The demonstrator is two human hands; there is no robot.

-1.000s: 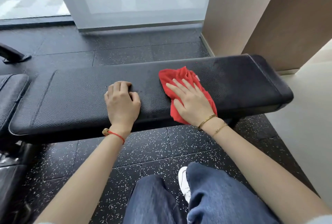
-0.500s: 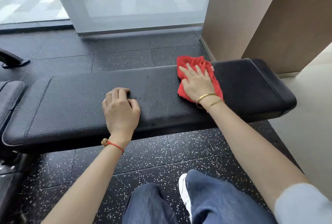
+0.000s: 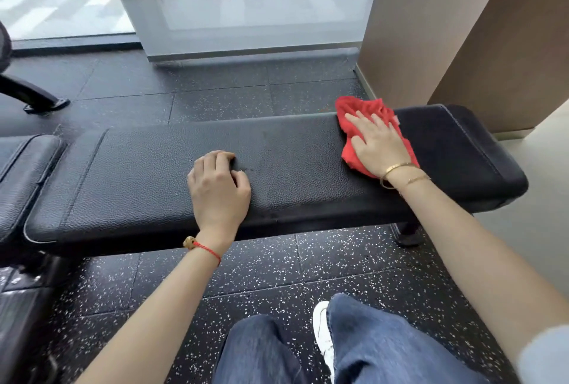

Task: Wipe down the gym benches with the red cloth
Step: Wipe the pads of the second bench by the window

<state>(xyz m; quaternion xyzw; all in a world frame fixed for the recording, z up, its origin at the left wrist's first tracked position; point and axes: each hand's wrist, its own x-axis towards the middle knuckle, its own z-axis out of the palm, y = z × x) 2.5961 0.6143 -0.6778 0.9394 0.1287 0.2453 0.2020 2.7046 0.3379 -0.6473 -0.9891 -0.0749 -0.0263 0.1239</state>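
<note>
No readable text anywhere — no labels, brands, numbers or signs.

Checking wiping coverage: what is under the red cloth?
The black bench pad lies under the red cloth, pressed flat by the right hand. The covered patch itself is hidden.

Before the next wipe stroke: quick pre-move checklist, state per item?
1. Right hand flat on the red cloth, fingers straight: ok.
2. Cloth lies on the bench pad, at its far edge: ok.
3. Left hand braced on the pad, fingers curled, holds nothing: ok.
4. Pad section right of the cloth, up to the end, free of objects: ok.
5. Pad already clean or dry: cannot tell.
6. Neighbouring bench to the left wiped: cannot tell.
</note>
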